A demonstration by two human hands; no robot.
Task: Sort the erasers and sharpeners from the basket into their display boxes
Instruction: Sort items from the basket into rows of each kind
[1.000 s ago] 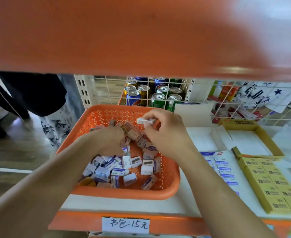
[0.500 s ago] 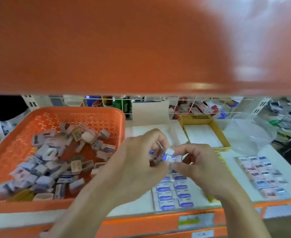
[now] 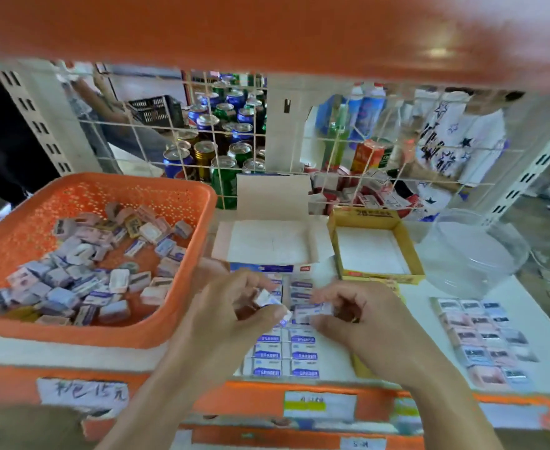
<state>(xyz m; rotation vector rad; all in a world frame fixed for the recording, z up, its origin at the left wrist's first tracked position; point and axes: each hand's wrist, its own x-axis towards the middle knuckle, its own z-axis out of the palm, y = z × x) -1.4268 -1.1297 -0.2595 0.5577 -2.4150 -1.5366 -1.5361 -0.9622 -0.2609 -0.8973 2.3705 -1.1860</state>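
An orange basket [image 3: 182, 196] on the left of the shelf holds several mixed erasers and sharpeners [image 3: 82, 277]. To its right lies a white display box [image 3: 276, 245] with rows of blue-labelled erasers [image 3: 302, 352] in its near half. My left hand [image 3: 234, 316] grips a small bunch of white erasers [image 3: 272, 303] over that box. My right hand [image 3: 361, 323] pinches one eraser [image 3: 315, 311] just above the rows. A yellow display box [image 3: 406, 241] stands further right, its far half showing a bare white floor.
A clear plastic tub [image 3: 475, 251] sits at the right. Rows of small packs [image 3: 484, 336] lie on the white shelf near the right edge. A wire grid [image 3: 267, 131] backs the shelf, with drink cans behind. An orange shelf [image 3: 267, 30] hangs overhead.
Both hands left the basket and came right over the white eraser box, carrying erasers. My view swung right, so the basket now lies at the left.
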